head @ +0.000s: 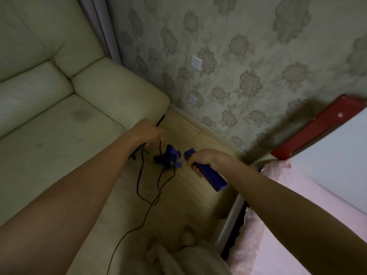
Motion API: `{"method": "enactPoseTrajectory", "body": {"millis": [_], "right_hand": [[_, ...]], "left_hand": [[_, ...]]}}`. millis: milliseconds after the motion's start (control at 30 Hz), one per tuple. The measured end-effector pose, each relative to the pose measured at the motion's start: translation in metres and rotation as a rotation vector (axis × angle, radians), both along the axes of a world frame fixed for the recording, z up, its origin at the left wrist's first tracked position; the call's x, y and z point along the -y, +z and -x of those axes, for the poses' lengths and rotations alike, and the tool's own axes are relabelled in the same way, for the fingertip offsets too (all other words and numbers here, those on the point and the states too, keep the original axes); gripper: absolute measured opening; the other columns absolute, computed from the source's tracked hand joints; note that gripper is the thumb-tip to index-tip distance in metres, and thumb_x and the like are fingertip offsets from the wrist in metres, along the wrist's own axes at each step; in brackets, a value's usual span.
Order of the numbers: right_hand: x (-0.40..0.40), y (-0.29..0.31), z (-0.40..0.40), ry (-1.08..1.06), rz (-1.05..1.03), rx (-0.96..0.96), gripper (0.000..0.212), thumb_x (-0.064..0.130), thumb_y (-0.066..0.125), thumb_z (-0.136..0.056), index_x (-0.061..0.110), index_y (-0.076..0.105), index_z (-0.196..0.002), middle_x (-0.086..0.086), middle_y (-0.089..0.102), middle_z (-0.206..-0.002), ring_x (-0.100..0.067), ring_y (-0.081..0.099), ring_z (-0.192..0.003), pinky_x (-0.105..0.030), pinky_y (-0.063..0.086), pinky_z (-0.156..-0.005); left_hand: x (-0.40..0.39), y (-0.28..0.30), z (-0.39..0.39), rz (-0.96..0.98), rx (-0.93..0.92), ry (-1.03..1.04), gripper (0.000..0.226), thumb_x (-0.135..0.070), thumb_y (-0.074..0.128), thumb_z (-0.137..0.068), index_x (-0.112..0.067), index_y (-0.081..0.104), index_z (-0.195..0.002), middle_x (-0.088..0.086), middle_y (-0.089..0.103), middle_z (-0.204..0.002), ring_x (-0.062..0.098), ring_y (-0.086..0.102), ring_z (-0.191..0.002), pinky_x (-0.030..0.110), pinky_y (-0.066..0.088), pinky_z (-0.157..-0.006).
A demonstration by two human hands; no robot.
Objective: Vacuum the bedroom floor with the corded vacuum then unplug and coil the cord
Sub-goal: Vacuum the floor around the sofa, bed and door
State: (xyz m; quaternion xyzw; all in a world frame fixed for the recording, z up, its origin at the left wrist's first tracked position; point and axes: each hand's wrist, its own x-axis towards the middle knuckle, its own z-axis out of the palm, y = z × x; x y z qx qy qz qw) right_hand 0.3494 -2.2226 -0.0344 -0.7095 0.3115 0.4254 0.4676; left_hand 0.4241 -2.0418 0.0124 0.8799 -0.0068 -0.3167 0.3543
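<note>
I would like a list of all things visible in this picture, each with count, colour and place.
vacuum: one, blue, over the floor at centre, handle held
cord: one, dark, looping across the floor
sofa: one, cream, left
wall outlets: two, white, on the floral wallpaper
floor: light wood, centre
bed: one, pink cover with red frame, right
feet: two, bottom centre
left hand: holds the cord
right hand: grips the vacuum handle
</note>
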Motion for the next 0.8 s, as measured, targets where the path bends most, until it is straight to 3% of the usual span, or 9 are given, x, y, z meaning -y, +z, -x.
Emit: {"method": "enactPoseTrajectory", "body": {"millis": [100,233,300,367,467,567,633,733,800], "right_hand": [[0.009,0.021,0.004,0.077,0.017,-0.009,0.012,0.009,0.058,-0.093,0.005,0.055,-0.083,-0.009,0.055,-0.068,-0.015,0.052,-0.05,-0.023,0.048,-0.046],[0.031,0.03,0.007,0.148,0.167,-0.109,0.008,0.002,0.058,-0.092,-0.004,0.058,-0.098,-0.019,0.064,-0.083,-0.023,0.065,-0.068,-0.034,0.058,-0.071],[0.036,0.031,0.011,0.17,0.193,-0.116,0.005,0.002,0.056,-0.093,-0.001,0.058,-0.091,-0.017,0.063,-0.079,-0.021,0.063,-0.063,-0.03,0.057,-0.056],[0.038,0.03,0.01,0.198,0.201,-0.046,0.016,0.007,0.057,-0.094,0.003,0.057,-0.079,-0.011,0.059,-0.067,-0.016,0.056,-0.052,-0.022,0.049,-0.043],[0.037,0.031,0.002,0.222,0.152,0.068,0.033,0.03,0.069,-0.088,0.008,0.06,-0.066,-0.001,0.057,-0.045,-0.011,0.052,-0.036,-0.019,0.045,-0.043],[0.049,0.039,-0.025,0.339,0.159,0.082,0.045,0.051,0.072,-0.081,0.011,0.059,-0.063,0.0,0.058,-0.047,-0.011,0.054,-0.039,-0.017,0.046,-0.045],[0.061,0.043,-0.037,0.473,0.182,0.058,0.041,0.045,0.071,-0.085,0.01,0.06,-0.067,-0.003,0.06,-0.054,-0.013,0.056,-0.047,-0.021,0.048,-0.049],[0.1,0.038,-0.054,0.729,0.303,0.089,0.017,0.015,0.065,-0.086,0.001,0.069,-0.077,-0.01,0.064,-0.071,-0.019,0.061,-0.062,-0.03,0.053,-0.064],[0.119,0.033,-0.062,0.824,0.349,0.081,0.015,0.009,0.06,-0.084,0.003,0.066,-0.071,-0.009,0.062,-0.067,-0.019,0.061,-0.061,-0.031,0.053,-0.065]], "left_hand": [[0.01,0.011,0.001,0.0,0.028,-0.06,0.033,-0.024,0.05,-0.097,0.001,0.072,-0.097,0.005,0.05,-0.06,0.016,0.044,-0.054,0.023,0.036,-0.048],[0.021,0.018,0.0,0.014,0.036,-0.09,0.03,-0.022,0.054,-0.095,0.002,0.072,-0.099,0.005,0.049,-0.062,0.014,0.043,-0.056,0.02,0.036,-0.046],[0.026,0.019,-0.001,0.023,0.04,-0.09,0.031,-0.022,0.052,-0.096,0.001,0.072,-0.099,0.004,0.049,-0.06,0.014,0.042,-0.054,0.016,0.036,-0.041],[0.033,0.019,-0.005,0.026,0.043,-0.076,0.031,-0.022,0.052,-0.096,0.002,0.071,-0.099,0.004,0.049,-0.058,0.014,0.043,-0.053,0.016,0.038,-0.043],[0.044,0.013,-0.011,0.004,0.027,-0.057,0.031,-0.021,0.051,-0.096,0.002,0.071,-0.097,0.004,0.048,-0.055,0.014,0.044,-0.053,0.017,0.041,-0.047],[0.063,0.008,-0.023,0.002,0.001,-0.012,0.028,-0.02,0.051,-0.096,-0.001,0.071,-0.093,0.002,0.049,-0.057,0.012,0.044,-0.053,0.011,0.038,-0.039],[0.075,0.005,-0.034,-0.015,-0.011,0.006,0.026,-0.019,0.053,-0.095,0.0,0.071,-0.094,0.002,0.05,-0.059,0.012,0.044,-0.054,0.015,0.039,-0.043],[0.1,-0.003,-0.055,-0.033,-0.038,0.071,0.027,-0.019,0.057,-0.092,0.003,0.071,-0.097,0.003,0.052,-0.061,0.012,0.045,-0.055,0.019,0.038,-0.047],[0.113,-0.006,-0.066,-0.032,-0.033,0.126,0.032,-0.022,0.057,-0.09,0.007,0.071,-0.098,0.004,0.052,-0.061,0.013,0.044,-0.054,0.022,0.036,-0.049]]}}
